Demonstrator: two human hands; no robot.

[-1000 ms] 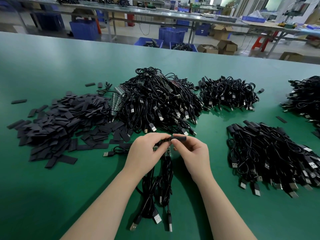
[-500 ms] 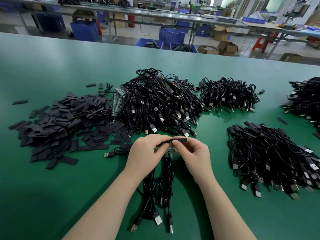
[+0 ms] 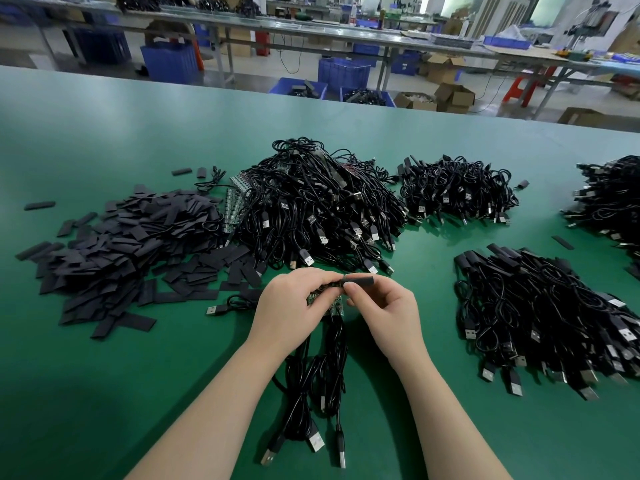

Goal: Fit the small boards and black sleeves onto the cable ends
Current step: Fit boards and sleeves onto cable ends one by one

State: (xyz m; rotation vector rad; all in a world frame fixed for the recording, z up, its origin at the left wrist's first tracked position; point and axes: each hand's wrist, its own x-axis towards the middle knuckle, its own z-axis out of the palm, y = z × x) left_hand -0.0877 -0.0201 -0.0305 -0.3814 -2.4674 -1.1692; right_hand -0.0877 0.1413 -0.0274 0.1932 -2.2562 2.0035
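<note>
My right hand (image 3: 382, 306) pinches a black sleeve (image 3: 360, 280) between thumb and fingers, holding it level above the green table (image 3: 104, 393). My left hand (image 3: 289, 306) grips a bunch of small boards (image 3: 327, 303) on cable ends, one board end meeting the sleeve's left opening. The held cables (image 3: 317, 372) hang down between my forearms, and their USB plugs (image 3: 315, 441) lie on the table. How far the board sits inside the sleeve is hidden by my fingers.
A heap of flat black sleeves (image 3: 114, 247) lies at the left. A big cable pile (image 3: 318, 209) sits behind my hands, a smaller one (image 3: 457, 188) to its right. More cable piles lie at the right (image 3: 540, 313) and far right (image 3: 613, 199). One loose cable (image 3: 225, 308) lies left of my hands.
Both hands stay in nearly the same place. The right hand's fingers have shifted slightly along the sleeve, which stays at the board end.
</note>
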